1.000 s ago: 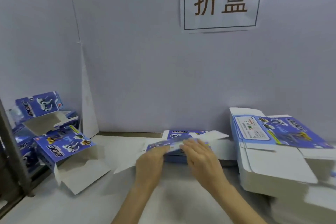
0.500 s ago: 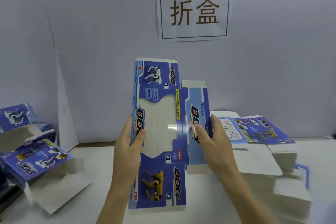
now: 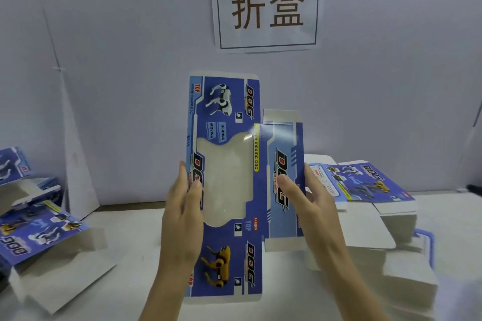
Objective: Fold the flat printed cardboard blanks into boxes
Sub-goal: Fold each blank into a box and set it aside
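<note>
I have the printed blank point(image 3: 227, 185) upright above the bench point(image 3: 135, 224), its window panel facing me. My left hand point(image 3: 182, 219) pinches its left edge, thumb in front. My right hand point(image 3: 313, 211) grasps the narrower right panel the same way. A stack of flat blanks point(image 3: 365, 185) lies on the bench to the right.

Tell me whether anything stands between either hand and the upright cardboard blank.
Nothing visible does. The left hand and right hand pinch the cardboard blank by its side edges, thumbs on the printed face. The stack of flat blanks lies right, the folded boxes left, both aside.
</note>
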Demonstrator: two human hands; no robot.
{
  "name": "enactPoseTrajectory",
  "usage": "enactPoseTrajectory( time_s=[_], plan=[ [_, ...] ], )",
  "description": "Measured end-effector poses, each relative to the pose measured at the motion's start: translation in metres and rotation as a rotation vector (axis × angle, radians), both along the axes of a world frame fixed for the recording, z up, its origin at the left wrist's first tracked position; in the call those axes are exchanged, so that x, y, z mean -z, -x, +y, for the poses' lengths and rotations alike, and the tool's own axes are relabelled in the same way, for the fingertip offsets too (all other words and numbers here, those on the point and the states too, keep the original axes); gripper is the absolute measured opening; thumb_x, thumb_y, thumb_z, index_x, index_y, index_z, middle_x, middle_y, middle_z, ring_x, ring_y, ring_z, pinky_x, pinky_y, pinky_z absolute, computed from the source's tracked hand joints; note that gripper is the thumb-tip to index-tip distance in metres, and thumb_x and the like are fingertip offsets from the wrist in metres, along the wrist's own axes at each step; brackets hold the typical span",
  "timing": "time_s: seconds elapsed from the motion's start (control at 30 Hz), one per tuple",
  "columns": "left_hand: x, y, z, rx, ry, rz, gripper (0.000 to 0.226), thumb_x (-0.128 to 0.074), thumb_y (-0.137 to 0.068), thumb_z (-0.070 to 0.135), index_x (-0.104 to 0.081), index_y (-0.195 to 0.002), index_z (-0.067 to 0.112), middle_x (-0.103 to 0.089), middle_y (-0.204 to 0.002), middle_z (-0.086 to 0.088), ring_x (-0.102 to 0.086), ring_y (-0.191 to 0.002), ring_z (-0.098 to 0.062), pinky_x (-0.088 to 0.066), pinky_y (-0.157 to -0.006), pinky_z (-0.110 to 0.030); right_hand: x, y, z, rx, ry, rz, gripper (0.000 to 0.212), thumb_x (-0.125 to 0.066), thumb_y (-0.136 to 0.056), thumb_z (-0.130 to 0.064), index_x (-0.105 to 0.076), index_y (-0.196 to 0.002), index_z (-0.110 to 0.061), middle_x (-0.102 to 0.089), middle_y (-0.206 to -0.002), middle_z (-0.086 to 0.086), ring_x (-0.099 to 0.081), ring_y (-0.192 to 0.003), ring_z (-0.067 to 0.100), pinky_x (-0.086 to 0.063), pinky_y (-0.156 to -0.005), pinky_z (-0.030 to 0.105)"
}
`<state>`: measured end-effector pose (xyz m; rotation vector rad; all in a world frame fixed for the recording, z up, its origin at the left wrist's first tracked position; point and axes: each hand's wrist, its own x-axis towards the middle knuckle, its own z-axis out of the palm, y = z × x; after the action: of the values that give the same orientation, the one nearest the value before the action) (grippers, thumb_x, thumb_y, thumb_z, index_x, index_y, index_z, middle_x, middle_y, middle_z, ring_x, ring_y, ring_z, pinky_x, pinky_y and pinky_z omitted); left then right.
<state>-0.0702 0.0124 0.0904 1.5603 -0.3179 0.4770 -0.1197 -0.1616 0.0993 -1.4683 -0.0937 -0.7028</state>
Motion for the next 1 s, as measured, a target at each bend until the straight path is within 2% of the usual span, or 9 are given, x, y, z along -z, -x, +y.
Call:
enactPoseTrajectory(
  time_s=[0.2, 0.3, 0.4, 0.5, 0.6, 0.67, 0.73, 0.8, 1.0],
  plan=[
    [0.000, 0.000, 0.000, -0.040, -0.034, -0.023, 0.052, -0.033, -0.101, 0.038, -0.019, -0.151, 0.036, -0.028, -0.154, 0.013, -0.028, -0.139, -0.005, -0.037, -0.105, -0.023, -0.001, 0.002, 0.002, -0.063, -0.034, 0.034, 0.059, -0.063, -0.063, -0.060, -0.053, -0.119, -0.044, -0.067, -0.109, -0.016, -0.067, -0.102, 0.010, -0.059, -0.065, 0.027],
    [-0.001, 0.002, -0.003, -0.039, -0.036, 0.013, 0.055, -0.032, -0.095, 0.048, -0.024, -0.149, 0.040, -0.024, -0.156, 0.011, -0.027, -0.138, -0.005, -0.044, -0.080, -0.005, -0.002, 0.003, 0.005, -0.109, -0.035, 0.052, 0.078, -0.065, -0.062, -0.061, -0.049, -0.132, -0.034, -0.066, -0.117, -0.010, -0.066, -0.108, 0.016, -0.060, -0.074, 0.033],
    [0.001, 0.012, -0.018, -0.004, -0.078, 0.045, 0.063, -0.031, -0.079, 0.063, -0.029, -0.140, 0.052, -0.016, -0.155, 0.020, -0.028, -0.135, 0.004, -0.040, -0.064, 0.000, -0.005, 0.009, 0.012, -0.189, 0.045, -0.001, 0.068, -0.069, -0.060, -0.062, -0.058, -0.120, -0.032, -0.072, -0.101, -0.014, -0.070, -0.094, 0.009, -0.056, -0.066, 0.019],
    [0.009, 0.023, -0.037, 0.081, -0.107, 0.007, 0.049, -0.033, -0.079, 0.065, -0.025, -0.127, 0.065, -0.016, -0.151, 0.027, -0.023, -0.130, 0.019, -0.035, -0.082, 0.001, -0.002, 0.011, 0.025, -0.254, 0.124, 0.045, 0.048, -0.066, -0.071, -0.057, -0.065, -0.111, -0.030, -0.074, -0.100, -0.006, -0.071, -0.090, 0.013, -0.058, -0.074, 0.024],
    [0.005, 0.018, -0.028, 0.084, -0.151, -0.037, 0.038, -0.036, -0.082, 0.056, -0.036, -0.120, 0.059, -0.025, -0.153, 0.014, -0.020, -0.138, 0.005, -0.028, -0.093, -0.001, -0.002, 0.011, 0.026, -0.202, 0.180, 0.072, 0.030, -0.062, -0.071, -0.055, -0.066, -0.095, -0.036, -0.072, -0.096, -0.004, -0.070, -0.087, 0.013, -0.056, -0.072, 0.021],
    [-0.001, 0.011, -0.009, 0.071, -0.137, -0.002, 0.053, -0.049, -0.079, 0.054, -0.038, -0.130, 0.053, -0.037, -0.146, 0.015, -0.036, -0.133, 0.001, -0.034, -0.098, -0.015, -0.005, 0.011, 0.016, -0.188, 0.166, 0.080, 0.026, -0.065, -0.071, -0.051, -0.070, -0.089, -0.032, -0.073, -0.093, -0.003, -0.071, -0.082, 0.013, -0.054, -0.067, 0.020],
    [-0.008, 0.007, 0.009, 0.208, -0.008, 0.111, 0.086, -0.075, -0.063, 0.061, -0.037, -0.138, 0.045, -0.058, -0.121, 0.022, -0.064, -0.106, -0.001, -0.053, -0.078, -0.020, -0.007, 0.013, 0.002, -0.239, 0.103, 0.140, 0.030, -0.070, -0.068, -0.051, -0.071, -0.083, -0.025, -0.075, -0.083, 0.004, -0.073, -0.073, 0.019, -0.055, -0.059, 0.021],
    [-0.012, 0.006, 0.018, 0.288, 0.023, 0.196, 0.101, -0.087, -0.040, 0.059, -0.046, -0.130, 0.037, -0.070, -0.104, 0.011, -0.072, -0.089, -0.011, -0.058, -0.061, -0.024, -0.008, 0.015, -0.009, -0.275, 0.085, 0.216, 0.035, -0.078, -0.066, -0.055, -0.068, -0.081, -0.025, -0.075, -0.081, 0.008, -0.073, -0.068, 0.022, -0.055, -0.055, 0.021],
    [-0.005, 0.001, 0.010, 0.066, 0.075, 0.202, 0.059, -0.083, -0.040, 0.039, -0.059, -0.092, 0.029, -0.072, -0.083, 0.009, -0.071, -0.067, -0.005, -0.052, -0.046, -0.018, -0.004, 0.013, -0.020, -0.311, -0.032, 0.270, 0.045, -0.071, -0.061, -0.048, -0.064, -0.095, -0.019, -0.076, -0.086, 0.008, -0.074, -0.072, 0.027, -0.057, -0.052, 0.026]
  ],
)
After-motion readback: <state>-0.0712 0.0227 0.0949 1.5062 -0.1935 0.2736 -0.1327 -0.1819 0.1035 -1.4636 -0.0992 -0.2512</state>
